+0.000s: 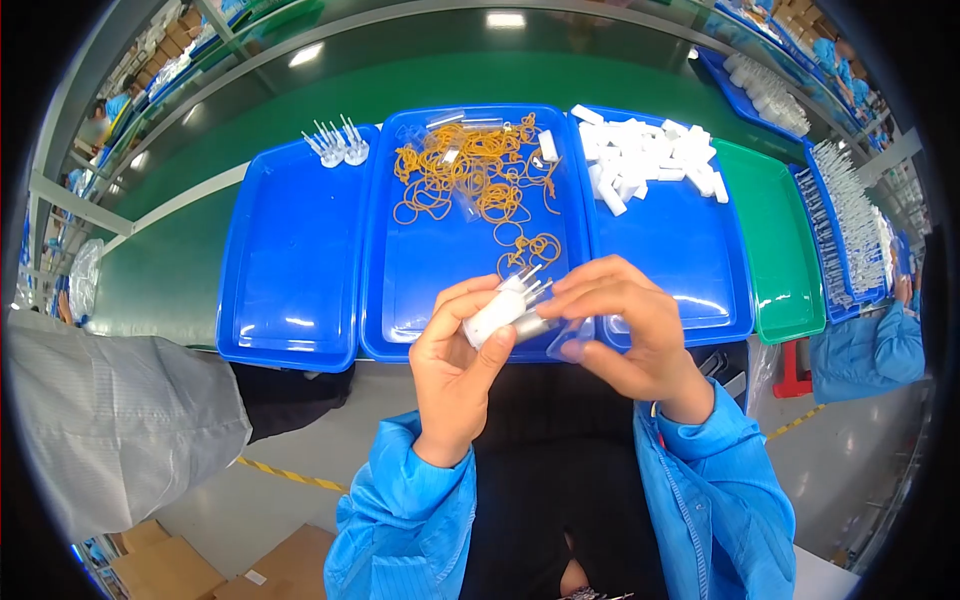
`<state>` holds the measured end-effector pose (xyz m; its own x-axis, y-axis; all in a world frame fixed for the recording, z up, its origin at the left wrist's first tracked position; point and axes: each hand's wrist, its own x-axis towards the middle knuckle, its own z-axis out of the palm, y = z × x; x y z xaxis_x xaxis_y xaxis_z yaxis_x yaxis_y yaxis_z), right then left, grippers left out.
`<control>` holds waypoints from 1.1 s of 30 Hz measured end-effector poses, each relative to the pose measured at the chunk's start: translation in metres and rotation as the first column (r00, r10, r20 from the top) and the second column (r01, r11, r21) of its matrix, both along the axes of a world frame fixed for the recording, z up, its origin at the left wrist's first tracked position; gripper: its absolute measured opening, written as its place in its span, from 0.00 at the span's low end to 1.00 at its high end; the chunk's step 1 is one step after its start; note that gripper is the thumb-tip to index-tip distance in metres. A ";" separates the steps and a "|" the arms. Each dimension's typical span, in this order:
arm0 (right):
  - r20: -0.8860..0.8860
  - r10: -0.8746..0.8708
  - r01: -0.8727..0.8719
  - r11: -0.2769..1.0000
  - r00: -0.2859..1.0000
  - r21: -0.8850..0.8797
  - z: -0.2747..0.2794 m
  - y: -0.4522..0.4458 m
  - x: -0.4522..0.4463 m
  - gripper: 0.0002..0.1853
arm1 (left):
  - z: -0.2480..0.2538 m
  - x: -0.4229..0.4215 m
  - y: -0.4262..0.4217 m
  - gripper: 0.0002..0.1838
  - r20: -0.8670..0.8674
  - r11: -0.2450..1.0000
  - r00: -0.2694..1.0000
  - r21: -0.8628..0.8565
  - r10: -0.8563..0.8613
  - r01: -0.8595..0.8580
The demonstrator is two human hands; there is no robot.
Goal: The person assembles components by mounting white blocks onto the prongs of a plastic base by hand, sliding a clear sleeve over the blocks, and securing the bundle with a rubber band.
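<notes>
My left hand (452,375) is closed around a white cylindrical piece (492,320), tilted up and to the right, with several thin pale rods sticking out of its far end. Beside it lies a greyish, see-through cylinder (532,325), partly hidden by my fingers. My right hand (640,335) pinches a clear plastic piece (570,338) between thumb and fingers, close to the left hand; its exact shape is hard to make out. Both hands are over the front edge of the middle blue tray (405,300).
Tan rubber bands (470,165) and clear pieces fill the middle tray's far part. White blocks (650,155) lie in the right blue tray (690,290). The left tray (290,270) holds rodded pieces (336,145). A green tray (780,250) stands farther right; a co-worker's blue sleeve (880,350) shows beyond.
</notes>
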<state>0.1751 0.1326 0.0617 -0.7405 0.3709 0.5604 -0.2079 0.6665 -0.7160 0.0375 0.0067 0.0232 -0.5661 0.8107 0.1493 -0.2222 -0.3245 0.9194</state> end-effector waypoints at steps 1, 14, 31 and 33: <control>-0.002 -0.053 0.053 0.997 0.999 -0.052 0.000 0.000 0.003 0.15 | 0.000 -0.001 -0.001 0.14 0.005 1.000 1.000 -0.006 0.004 -0.004; -0.152 -0.102 -0.034 0.715 0.983 -0.699 -0.011 0.005 0.003 0.16 | 0.008 0.000 -0.002 0.15 -0.392 0.985 0.907 -0.005 0.156 -0.171; -0.172 -0.085 -0.052 0.745 0.982 -0.665 -0.022 -0.004 -0.005 0.15 | 0.007 -0.004 0.000 0.16 -0.431 0.978 0.884 -0.019 0.178 -0.207; -0.175 -0.077 -0.060 0.744 0.982 -0.666 -0.022 -0.004 -0.005 0.15 | 0.007 -0.004 0.000 0.16 -0.427 0.973 0.883 -0.024 0.196 -0.228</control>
